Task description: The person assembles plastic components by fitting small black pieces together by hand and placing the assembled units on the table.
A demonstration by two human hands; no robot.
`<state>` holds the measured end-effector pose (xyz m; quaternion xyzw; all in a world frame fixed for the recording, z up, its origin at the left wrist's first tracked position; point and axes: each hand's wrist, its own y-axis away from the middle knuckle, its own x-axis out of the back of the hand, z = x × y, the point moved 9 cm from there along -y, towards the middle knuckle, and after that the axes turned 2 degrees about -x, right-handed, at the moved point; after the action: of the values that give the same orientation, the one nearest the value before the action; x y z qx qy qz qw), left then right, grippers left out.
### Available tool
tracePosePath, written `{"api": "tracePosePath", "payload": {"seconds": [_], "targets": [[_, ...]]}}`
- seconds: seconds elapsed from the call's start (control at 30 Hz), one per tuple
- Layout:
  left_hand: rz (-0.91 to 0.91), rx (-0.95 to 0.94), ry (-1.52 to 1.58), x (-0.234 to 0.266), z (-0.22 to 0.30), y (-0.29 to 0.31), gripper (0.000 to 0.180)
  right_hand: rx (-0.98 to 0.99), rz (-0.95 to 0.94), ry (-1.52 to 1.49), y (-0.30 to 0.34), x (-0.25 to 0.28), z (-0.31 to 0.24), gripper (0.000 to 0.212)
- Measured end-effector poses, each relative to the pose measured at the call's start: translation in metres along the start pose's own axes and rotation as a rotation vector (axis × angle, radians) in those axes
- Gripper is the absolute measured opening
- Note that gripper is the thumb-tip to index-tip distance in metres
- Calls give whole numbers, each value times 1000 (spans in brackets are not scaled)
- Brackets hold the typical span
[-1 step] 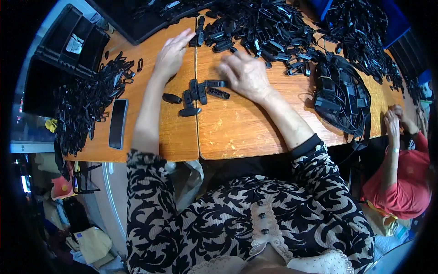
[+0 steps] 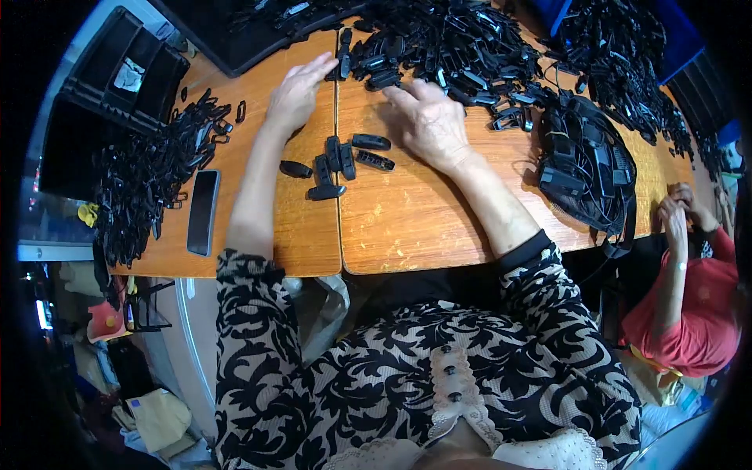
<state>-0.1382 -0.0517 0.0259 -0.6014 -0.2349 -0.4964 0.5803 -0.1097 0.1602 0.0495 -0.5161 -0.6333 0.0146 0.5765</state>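
Tabletop [image 2: 431, 227] is spanning the upper frame; left hand [image 2: 294, 100] is pointing straight-fingered, right hand [image 2: 432, 129] arching half-curled below the upper-centre pile [image 2: 462, 47], holds unclear.

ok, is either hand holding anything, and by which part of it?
Left hand: no hold visible; fingers extended, tips close by a black piece, contact unclear. Right hand: can't tell, its palm side is hidden.

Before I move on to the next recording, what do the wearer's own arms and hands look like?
The left hand and right hand are both ungloved. The left sleeve and right sleeve carry a black leafy scroll pattern on a pale ground and stop well short of the hands; the right one ends in a plain black cuff.
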Motion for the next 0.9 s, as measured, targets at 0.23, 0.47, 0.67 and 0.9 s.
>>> {"api": "tracePosePath", "payload": {"seconds": [0.23,0.47,0.67,0.9], "targets": [[-28,87,156,3,26,8,28,204,-144,285,2,-13,16,27],[8,248,415,15,52,33,29,209,-128,-59,2,-8,-7,18],[-25,361,850,-9,60,42,27,-389,-336,-678,6,-27,23,22],[3,417,907,-4,75,34,34,-440,-473,-963,11,-36,21,28]]}}
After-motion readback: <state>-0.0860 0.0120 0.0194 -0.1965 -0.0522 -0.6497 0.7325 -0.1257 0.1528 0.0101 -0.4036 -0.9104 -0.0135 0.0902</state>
